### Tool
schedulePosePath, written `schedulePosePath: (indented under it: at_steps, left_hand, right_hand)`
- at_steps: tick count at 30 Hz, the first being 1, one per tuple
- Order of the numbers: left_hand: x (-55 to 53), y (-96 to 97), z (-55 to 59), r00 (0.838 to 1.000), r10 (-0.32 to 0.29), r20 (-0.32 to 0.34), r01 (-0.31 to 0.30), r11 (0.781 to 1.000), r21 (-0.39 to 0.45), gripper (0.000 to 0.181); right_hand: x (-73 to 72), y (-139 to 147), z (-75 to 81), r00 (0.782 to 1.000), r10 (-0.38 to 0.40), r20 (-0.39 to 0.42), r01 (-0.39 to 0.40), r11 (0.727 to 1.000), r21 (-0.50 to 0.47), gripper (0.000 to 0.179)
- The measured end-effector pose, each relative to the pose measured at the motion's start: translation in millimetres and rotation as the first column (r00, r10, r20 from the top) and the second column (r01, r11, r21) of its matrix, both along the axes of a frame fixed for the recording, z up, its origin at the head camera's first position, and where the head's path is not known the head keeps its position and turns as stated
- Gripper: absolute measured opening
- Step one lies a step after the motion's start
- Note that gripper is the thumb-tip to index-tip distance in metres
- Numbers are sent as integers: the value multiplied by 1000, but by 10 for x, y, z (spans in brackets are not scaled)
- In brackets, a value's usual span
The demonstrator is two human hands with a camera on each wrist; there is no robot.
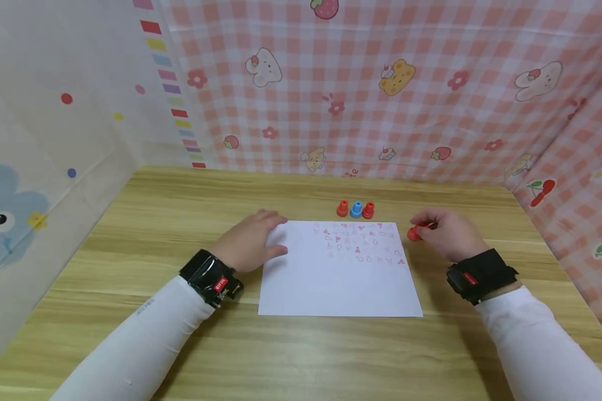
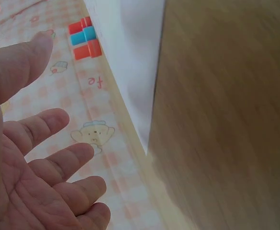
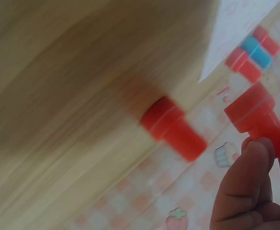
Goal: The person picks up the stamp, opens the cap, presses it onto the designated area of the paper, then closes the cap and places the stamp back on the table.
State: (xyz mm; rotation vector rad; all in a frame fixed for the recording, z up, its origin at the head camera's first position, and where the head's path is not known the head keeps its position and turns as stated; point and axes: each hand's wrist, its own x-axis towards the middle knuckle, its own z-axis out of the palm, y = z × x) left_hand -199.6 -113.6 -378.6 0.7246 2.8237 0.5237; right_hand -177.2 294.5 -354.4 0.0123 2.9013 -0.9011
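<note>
My right hand pinches a red stamp by its narrow handle, between thumb and fingers, right of the paper's upper corner. Its wide end faces the table. Close by, a second red stamp stands on the wood; in the head view my hand mostly covers it. A white sheet of paper carries small red and faint printed marks over its upper right part. At the sheet's upper left edge is my left hand, thumb and fingers spread with nothing held.
Behind the paper stand a red stamp, a blue stamp and another red stamp in a row. The wooden table meets a pink checked cloth at the back. Cloth also hangs on both sides.
</note>
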Motion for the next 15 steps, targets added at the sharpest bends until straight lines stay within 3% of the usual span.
schedulePosePath:
  at_steps: [15]
  left_hand:
    - [-41,-56,-28,1000,2,-31,-4,998,-66,73]
  right_hand:
    - [6,191,-36,997,-26,68,23,999,43,19]
